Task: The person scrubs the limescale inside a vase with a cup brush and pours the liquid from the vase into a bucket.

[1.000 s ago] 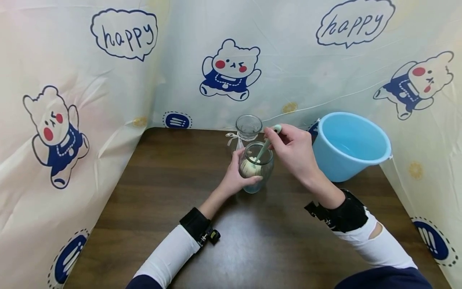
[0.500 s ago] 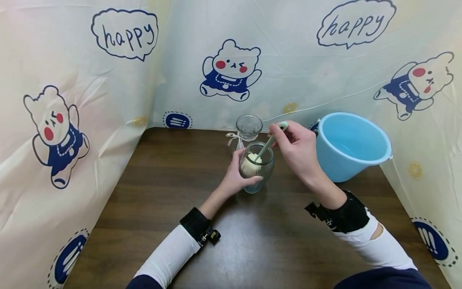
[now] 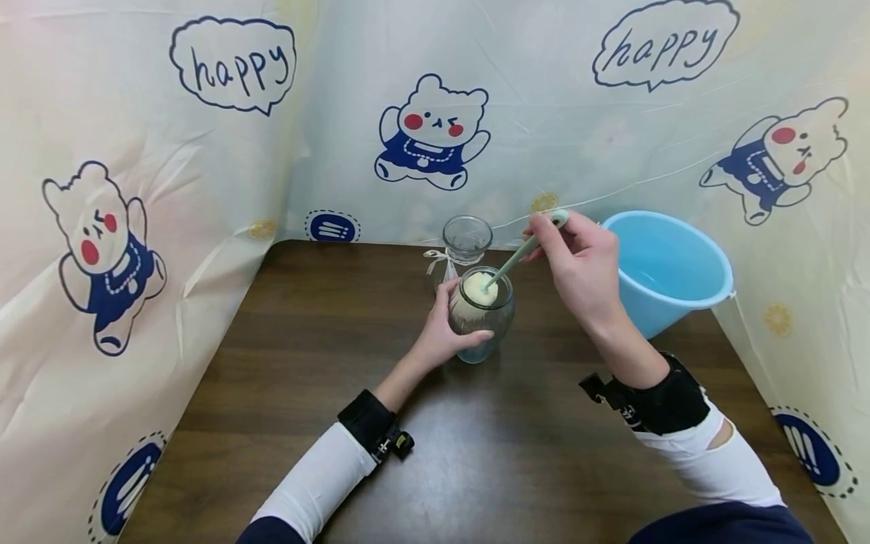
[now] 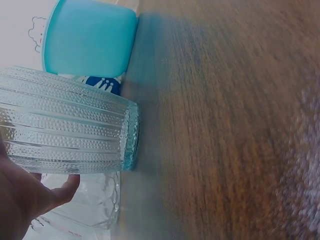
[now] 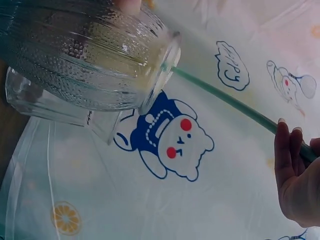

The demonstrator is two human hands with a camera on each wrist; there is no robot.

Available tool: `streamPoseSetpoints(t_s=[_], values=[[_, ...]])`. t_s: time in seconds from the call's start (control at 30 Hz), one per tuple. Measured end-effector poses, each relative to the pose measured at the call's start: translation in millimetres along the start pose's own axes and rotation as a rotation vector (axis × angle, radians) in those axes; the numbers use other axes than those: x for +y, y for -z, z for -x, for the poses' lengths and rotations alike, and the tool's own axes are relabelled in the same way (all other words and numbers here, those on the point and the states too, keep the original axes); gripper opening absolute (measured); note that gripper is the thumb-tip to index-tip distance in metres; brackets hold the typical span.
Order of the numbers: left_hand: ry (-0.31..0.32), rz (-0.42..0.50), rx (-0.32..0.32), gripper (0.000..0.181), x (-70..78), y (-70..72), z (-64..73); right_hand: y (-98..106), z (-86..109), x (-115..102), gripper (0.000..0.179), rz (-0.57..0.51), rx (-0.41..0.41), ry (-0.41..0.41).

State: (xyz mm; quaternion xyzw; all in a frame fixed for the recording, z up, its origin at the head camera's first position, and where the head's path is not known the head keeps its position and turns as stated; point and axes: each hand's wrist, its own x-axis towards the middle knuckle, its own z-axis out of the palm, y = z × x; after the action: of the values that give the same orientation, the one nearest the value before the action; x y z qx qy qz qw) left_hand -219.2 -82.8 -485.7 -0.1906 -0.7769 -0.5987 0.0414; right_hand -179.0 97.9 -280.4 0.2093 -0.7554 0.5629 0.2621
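In the head view my left hand [image 3: 440,338] grips a clear glass jar [image 3: 501,323] around its side, keeping it upright on the table. Ribs and dotted texture show on the jar [image 4: 70,125] in the left wrist view. My right hand [image 3: 583,264] pinches the top of the green handle [image 3: 522,254] of a sponge bottle brush. Its pale cream sponge head [image 3: 480,289] sits inside the jar, up at the mouth. The handle [image 5: 225,102] slants out of the opening toward my right fingers in the right wrist view.
Just behind the jar stands a second glass vase [image 3: 467,236] with a white ribbon [image 3: 442,261] at its neck. A light blue bucket [image 3: 669,264] is to the right, beyond my right wrist. A printed cloth [image 3: 326,136] surrounds the brown table [image 3: 306,340].
My right hand has moved up and to the right, drawing the brush's sponge head higher, from inside the jar to its mouth. The left hand and jar have stayed in place.
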Motion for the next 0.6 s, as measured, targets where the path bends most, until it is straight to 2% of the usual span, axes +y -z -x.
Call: streamPoseSetpoints(t_s=[0.2, 0.3, 0.5, 0.6], values=[[0.002, 0.002, 0.005, 0.1, 0.0, -2.0, -0.2, -3.5, 6.6, -10.9, 0.02, 0.017, -0.026, -0.044], [0.008, 0.002, 0.005, 0.1, 0.2, -1.9, 0.2, -5.0, 8.4, -13.4, 0.021, 0.019, -0.042, -0.037], [0.014, 0.001, -0.007, 0.098, 0.1, -0.6, 0.0, 0.9, 0.5, -3.6, 0.018, -0.007, 0.008, 0.011], [0.005, 0.008, -0.01, 0.097, 0.2, -0.5, -0.2, -0.1, 0.8, -2.7, 0.017, -0.007, 0.005, 0.017]])
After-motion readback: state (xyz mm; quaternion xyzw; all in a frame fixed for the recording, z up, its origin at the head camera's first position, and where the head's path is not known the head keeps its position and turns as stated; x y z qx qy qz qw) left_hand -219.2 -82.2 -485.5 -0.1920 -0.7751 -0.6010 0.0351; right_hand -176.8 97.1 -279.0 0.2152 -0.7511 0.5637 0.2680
